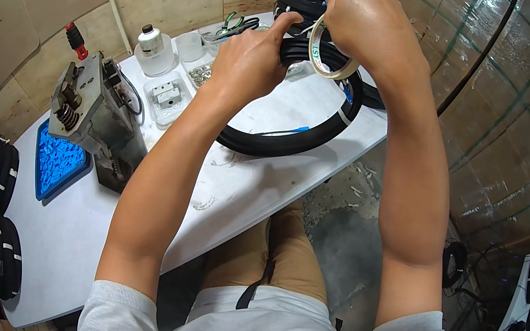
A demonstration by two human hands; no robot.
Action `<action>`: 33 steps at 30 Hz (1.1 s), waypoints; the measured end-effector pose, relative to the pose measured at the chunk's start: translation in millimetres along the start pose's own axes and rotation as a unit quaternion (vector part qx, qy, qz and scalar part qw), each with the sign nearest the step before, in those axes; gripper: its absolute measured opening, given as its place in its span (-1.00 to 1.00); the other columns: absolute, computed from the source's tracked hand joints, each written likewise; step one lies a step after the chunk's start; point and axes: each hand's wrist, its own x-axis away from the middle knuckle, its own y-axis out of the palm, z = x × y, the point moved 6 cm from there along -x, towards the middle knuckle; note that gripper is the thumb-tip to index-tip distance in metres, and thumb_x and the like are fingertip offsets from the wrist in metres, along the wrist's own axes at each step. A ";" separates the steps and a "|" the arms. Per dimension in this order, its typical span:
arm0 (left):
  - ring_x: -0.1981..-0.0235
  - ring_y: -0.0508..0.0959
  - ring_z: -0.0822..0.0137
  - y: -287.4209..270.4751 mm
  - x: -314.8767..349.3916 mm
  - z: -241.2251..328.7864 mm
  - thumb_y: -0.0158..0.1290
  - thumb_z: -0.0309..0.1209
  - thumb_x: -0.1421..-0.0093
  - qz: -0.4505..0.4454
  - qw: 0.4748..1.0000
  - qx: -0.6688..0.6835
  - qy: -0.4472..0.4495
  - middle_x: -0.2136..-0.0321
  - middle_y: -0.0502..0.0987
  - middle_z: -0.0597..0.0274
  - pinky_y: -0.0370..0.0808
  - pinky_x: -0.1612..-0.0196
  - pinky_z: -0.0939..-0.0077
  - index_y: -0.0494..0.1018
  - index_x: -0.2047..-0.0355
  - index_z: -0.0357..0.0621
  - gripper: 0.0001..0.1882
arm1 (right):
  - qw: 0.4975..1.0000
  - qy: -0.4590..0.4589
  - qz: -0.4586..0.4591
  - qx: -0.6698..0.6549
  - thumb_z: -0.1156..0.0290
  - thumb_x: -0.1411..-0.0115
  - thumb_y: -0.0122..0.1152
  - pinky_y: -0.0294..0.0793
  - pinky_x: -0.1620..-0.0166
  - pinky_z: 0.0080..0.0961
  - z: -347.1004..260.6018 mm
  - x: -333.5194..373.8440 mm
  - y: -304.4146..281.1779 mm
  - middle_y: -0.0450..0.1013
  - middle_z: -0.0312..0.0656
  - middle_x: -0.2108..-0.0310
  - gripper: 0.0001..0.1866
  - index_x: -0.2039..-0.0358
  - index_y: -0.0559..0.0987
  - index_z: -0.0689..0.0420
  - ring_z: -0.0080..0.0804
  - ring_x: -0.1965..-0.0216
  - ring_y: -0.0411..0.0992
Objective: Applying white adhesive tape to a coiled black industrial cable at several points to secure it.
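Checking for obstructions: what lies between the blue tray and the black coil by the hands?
The head view shows the metal machine beside the blue tray, then the left forearm.

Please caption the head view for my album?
Left hand on a black coil, right hand holding a tape roll.

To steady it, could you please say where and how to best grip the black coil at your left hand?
Likely grip the black coil by its near curve, from the front: the left hand is at its far side, and the open centre leaves gripping room.
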 end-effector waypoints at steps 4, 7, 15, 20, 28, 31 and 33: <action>0.34 0.60 -0.15 -3.7 2.1 -2.4 0.18 -0.45 -0.11 -0.011 1.000 0.016 0.001 0.41 0.64 0.01 0.51 0.30 0.02 0.34 -0.11 0.28 -0.45 | 0.982 0.176 -0.005 -0.069 0.33 -0.30 0.09 0.55 0.23 -0.01 7.0 3.3 10.0 0.49 0.36 0.45 -0.65 0.42 0.63 0.39 0.32 0.32 0.53; 0.33 0.60 -0.14 -3.8 2.5 -4.1 0.15 -0.46 -0.12 -0.013 1.000 0.019 0.010 0.40 0.64 0.03 0.52 0.29 0.04 0.34 -0.09 0.30 -0.47 | 0.979 0.190 -0.020 -0.066 0.33 -0.30 0.08 0.54 0.22 -0.01 3.3 7.4 10.8 0.50 0.34 0.45 -0.66 0.41 0.63 0.39 0.31 0.33 0.53; 0.30 0.60 -0.10 -4.1 3.7 1.5 0.14 -0.46 -0.16 0.014 0.999 0.003 0.036 0.35 0.63 0.07 0.51 0.30 0.05 0.35 -0.06 0.29 -0.53 | 0.976 0.160 0.086 -0.115 0.56 -0.03 0.20 0.60 0.27 -0.04 -3.5 29.9 7.6 0.48 0.38 0.50 -0.85 0.50 0.63 0.43 0.31 0.36 0.55; 0.34 0.62 -0.12 -1.7 6.0 1.9 0.11 -0.49 -0.16 0.060 0.995 0.013 0.077 0.33 0.58 0.08 0.55 0.32 0.02 0.36 -0.08 0.32 -0.50 | 0.974 0.179 0.089 -0.107 0.55 -0.04 0.20 0.60 0.30 -0.03 -4.2 34.2 13.1 0.47 0.38 0.51 -0.84 0.49 0.63 0.43 0.33 0.36 0.55; 0.37 0.62 -0.12 0.3 5.3 0.2 0.08 -0.47 -0.18 0.078 0.991 0.013 0.108 0.36 0.57 0.10 0.55 0.37 0.02 0.40 0.02 0.25 -0.63 | 0.935 0.192 0.119 -0.273 0.51 -0.14 0.08 0.57 0.34 -0.11 -6.8 49.2 25.4 0.51 0.31 0.53 -0.80 0.42 0.62 0.38 0.08 0.52 0.58; 0.38 0.62 -0.13 -0.2 5.1 -0.3 0.08 -0.45 -0.19 0.094 0.990 0.003 0.104 0.37 0.57 0.10 0.55 0.38 0.02 0.41 0.07 0.20 -0.69 | 0.844 0.239 0.045 -0.478 0.46 -0.20 0.11 0.54 0.47 -0.30 -11.0 62.8 45.8 0.54 0.15 0.58 -0.79 0.30 0.59 0.37 -0.20 0.63 0.56; 0.37 0.62 -0.13 0.6 4.6 -1.1 0.10 -0.44 -0.18 0.077 0.993 0.013 0.093 0.37 0.57 0.11 0.55 0.38 0.01 0.41 0.08 0.17 -0.70 | 0.798 0.257 0.062 -0.541 0.44 -0.21 0.16 0.50 0.51 -0.40 -15.9 72.3 53.1 0.55 0.04 0.59 -0.79 0.27 0.56 0.36 -0.32 0.64 0.54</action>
